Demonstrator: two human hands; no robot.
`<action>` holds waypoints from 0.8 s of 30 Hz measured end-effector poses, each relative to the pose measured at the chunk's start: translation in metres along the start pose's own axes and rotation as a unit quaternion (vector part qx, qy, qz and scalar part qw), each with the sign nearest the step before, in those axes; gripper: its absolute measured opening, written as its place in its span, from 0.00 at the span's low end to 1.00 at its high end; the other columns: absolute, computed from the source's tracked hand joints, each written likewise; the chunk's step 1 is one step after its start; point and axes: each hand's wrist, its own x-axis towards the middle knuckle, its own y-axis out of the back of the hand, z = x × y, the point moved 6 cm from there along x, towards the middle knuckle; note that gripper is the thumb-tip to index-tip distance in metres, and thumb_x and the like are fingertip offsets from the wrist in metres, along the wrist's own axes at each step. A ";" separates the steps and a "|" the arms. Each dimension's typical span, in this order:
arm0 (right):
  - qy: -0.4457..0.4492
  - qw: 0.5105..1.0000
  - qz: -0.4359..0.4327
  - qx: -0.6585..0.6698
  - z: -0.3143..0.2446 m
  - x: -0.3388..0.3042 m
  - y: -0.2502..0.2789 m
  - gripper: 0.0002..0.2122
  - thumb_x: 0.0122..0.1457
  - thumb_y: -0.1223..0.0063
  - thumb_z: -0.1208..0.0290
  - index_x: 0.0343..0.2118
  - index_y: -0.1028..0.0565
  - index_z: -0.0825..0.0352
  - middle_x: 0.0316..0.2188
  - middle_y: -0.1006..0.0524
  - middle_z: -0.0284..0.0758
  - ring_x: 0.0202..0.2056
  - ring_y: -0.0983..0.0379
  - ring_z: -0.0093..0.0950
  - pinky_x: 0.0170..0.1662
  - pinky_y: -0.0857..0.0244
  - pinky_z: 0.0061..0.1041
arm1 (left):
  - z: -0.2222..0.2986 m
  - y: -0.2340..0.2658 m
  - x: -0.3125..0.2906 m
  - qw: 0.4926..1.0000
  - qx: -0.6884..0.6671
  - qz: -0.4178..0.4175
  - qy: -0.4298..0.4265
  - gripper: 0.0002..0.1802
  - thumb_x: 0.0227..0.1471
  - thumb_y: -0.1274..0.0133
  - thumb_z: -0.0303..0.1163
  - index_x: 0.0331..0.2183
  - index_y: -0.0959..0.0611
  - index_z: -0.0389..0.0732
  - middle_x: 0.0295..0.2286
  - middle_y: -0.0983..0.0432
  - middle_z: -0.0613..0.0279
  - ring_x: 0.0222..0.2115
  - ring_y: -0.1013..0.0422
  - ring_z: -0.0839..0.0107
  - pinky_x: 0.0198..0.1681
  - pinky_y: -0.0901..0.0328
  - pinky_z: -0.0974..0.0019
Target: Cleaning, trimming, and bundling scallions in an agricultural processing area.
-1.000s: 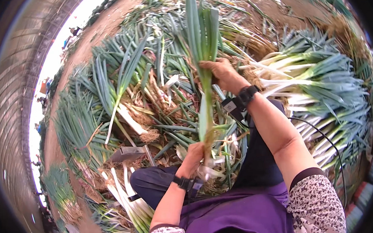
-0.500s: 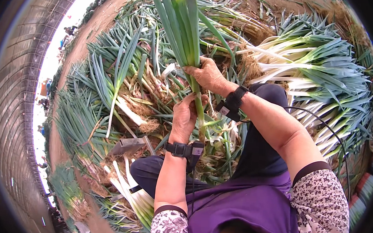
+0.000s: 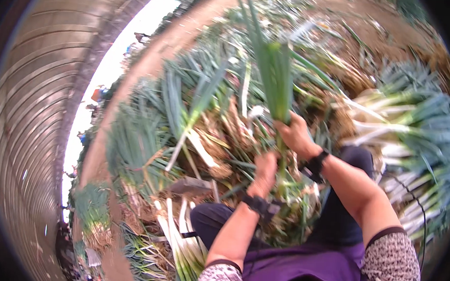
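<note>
A tall green onion (image 3: 279, 82) stands upright before me, its leaves fanned toward the top. My right hand (image 3: 297, 136) is closed round its stalk just below the leaves. Lower down, my left hand (image 3: 265, 170) is close against the left side of the stalk. Its fingers are smeared by motion, so their grip does not show. Both wrists wear black straps. Beneath the stalk, between my knees, lies a heap of peeled leaves and scraps (image 3: 297, 210).
Trimmed green onions with white stalks (image 3: 388, 128) are piled at the right. Untrimmed, rooty ones (image 3: 134, 130) spread across the left and middle. More white stalks (image 3: 176, 239) lie by my left knee, near a grey metal block (image 3: 189, 185). A cable (image 3: 415, 201) runs beside my right arm.
The view has swung, shifting the scene right and down, and is more blurred. My right hand keeps its hold on the green onion. My left hand's fingers no longer show clearly on the stalk.
</note>
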 end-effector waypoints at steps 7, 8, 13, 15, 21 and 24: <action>0.069 0.993 0.049 -0.081 -0.003 -0.015 -0.011 0.08 0.53 0.48 0.72 0.34 0.27 0.71 0.19 0.27 0.43 0.20 0.31 0.30 0.26 0.36 0.29 | 0.043 -0.011 -0.056 0.863 0.396 0.022 -0.312 0.12 0.45 0.47 0.32 0.26 0.21 0.30 0.19 0.28 0.41 0.21 0.27 0.52 0.26 0.34 0.59; 0.077 0.993 0.049 -0.078 0.005 -0.012 -0.014 0.08 0.53 0.48 0.72 0.34 0.27 0.71 0.19 0.27 0.43 0.20 0.31 0.30 0.26 0.36 0.29 | 0.043 -0.012 -0.056 0.843 0.426 0.032 -0.327 0.11 0.45 0.48 0.30 0.26 0.21 0.31 0.22 0.27 0.38 0.27 0.30 0.41 0.29 0.34 0.53; 0.085 0.994 0.027 -0.057 -0.002 -0.010 -0.027 0.09 0.54 0.48 0.75 0.37 0.28 0.71 0.22 0.25 0.40 0.22 0.30 0.29 0.28 0.35 0.27 | 0.035 -0.003 -0.041 0.821 0.478 0.066 -0.304 0.10 0.43 0.47 0.29 0.28 0.21 0.31 0.23 0.28 0.36 0.29 0.30 0.41 0.30 0.34 0.51; 0.028 1.000 -0.004 0.012 0.019 -0.010 -0.035 0.08 0.55 0.49 0.75 0.37 0.28 0.70 0.23 0.25 0.37 0.22 0.31 0.27 0.28 0.36 0.26 | 0.034 0.001 -0.042 0.838 0.414 0.101 -0.342 0.12 0.42 0.45 0.30 0.28 0.21 0.30 0.22 0.27 0.39 0.28 0.28 0.45 0.31 0.33 0.53; -0.136 0.976 -0.050 0.163 0.015 -0.020 -0.035 0.06 0.60 0.50 0.72 0.37 0.29 0.67 0.23 0.27 0.31 0.21 0.32 0.21 0.23 0.36 0.22 | -0.016 0.035 -0.033 0.997 -0.043 0.058 -0.038 0.10 0.52 0.46 0.29 0.35 0.19 0.34 0.29 0.21 0.59 0.28 0.25 0.72 0.31 0.30 0.69; -0.151 0.964 -0.051 0.214 0.009 -0.023 -0.032 0.07 0.61 0.51 0.68 0.35 0.29 0.67 0.20 0.28 0.31 0.17 0.32 0.22 0.19 0.37 0.22 | -0.015 0.021 -0.032 0.997 -0.023 0.002 -0.068 0.11 0.56 0.49 0.32 0.37 0.20 0.35 0.31 0.23 0.64 0.28 0.26 0.77 0.32 0.31 0.74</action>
